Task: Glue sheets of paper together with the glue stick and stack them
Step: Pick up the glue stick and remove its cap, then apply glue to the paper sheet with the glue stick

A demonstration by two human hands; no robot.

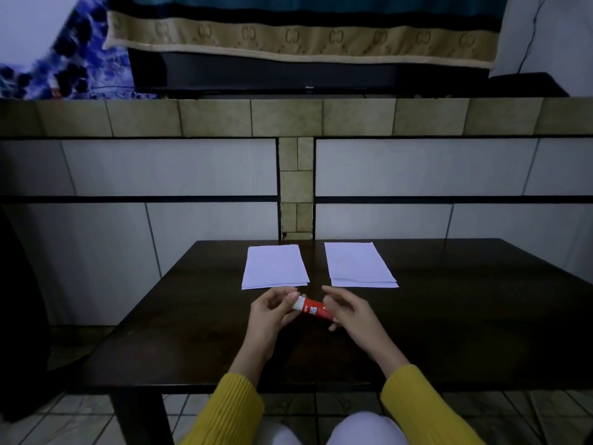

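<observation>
Held above the dark wooden table (pixel 449 332), low and central in the frame: a red and white glue stick (pixel 313 310), lying nearly level, tilted down toward the right. Pinched at its white end by the curled fingers and thumb of the left hand (pixel 272 316). Gripped at its red end by the right hand (pixel 351 311), fingers curled round the barrel, index finger reaching out leftward over it. White lettering on the red label, upside down and blurred; seemingly "GLUE STICK", not legible with certainty. No brand name readable.

Just above the hands in the frame, flat on the table and apart from both: two small stacks of white paper. Left stack (pixel 274 266) directly above the left hand; right stack (pixel 359 264) above and to the right of the right hand. Separated by a strip of bare tabletop. Edges of several sheets visible at the near side of each stack. No writing on either.

Mustard-yellow ribbed sleeves (pixel 231 412) at the lower edge, with white-clad knees (pixel 362 428) between them.

Across the top of the frame: a beige blanket border (pixel 288 36) woven with a repeated interlocking double-C monogram, draped over a dark flat screen (pixel 256 75). Upper left: blue and white patterned cloth (pixel 77 53). Beneath, a tiled ledge (pixel 288 118) and white wall tiles.
</observation>
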